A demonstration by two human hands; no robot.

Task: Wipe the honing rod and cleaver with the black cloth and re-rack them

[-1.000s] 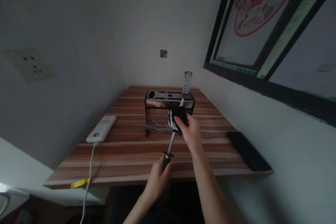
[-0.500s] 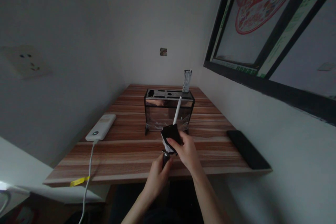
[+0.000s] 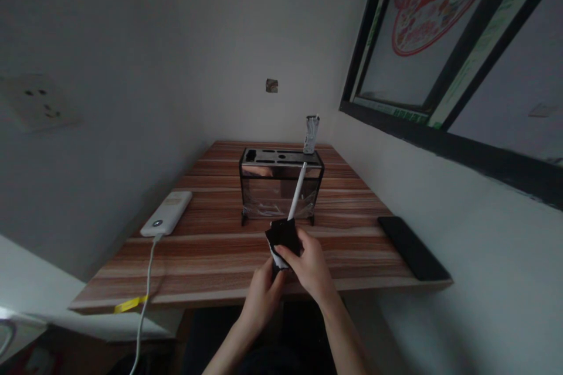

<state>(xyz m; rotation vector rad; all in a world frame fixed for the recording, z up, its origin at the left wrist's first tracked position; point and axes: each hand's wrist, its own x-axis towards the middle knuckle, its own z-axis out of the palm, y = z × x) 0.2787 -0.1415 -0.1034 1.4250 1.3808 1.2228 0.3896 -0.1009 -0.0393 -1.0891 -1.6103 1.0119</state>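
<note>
A slim, pale, rod-shaped tool (image 3: 297, 192) with a dark handle points up and away from me; its exact kind is unclear. My left hand (image 3: 263, 292) is closed around the handle, which is mostly hidden. A black cloth or pad (image 3: 284, 237) with a white underside covers the lower part of the pale rod. My right hand (image 3: 313, 263) pinches this black piece, thumb on top. Behind the tool's tip stands a slotted knife block (image 3: 281, 179) with a clear front and black edges. From its top right rises a plastic-wrapped object (image 3: 311, 135).
A white power bank (image 3: 169, 211) with a white cable (image 3: 147, 299) lies at the left of the wooden table (image 3: 211, 246). A black phone (image 3: 413, 248) rests near the right edge. Walls enclose the table at the back and sides, with a framed window (image 3: 409, 64) at right.
The black piece has slid down toward my left hand and now covers the metal collar of the handle. The view has shifted slightly.
</note>
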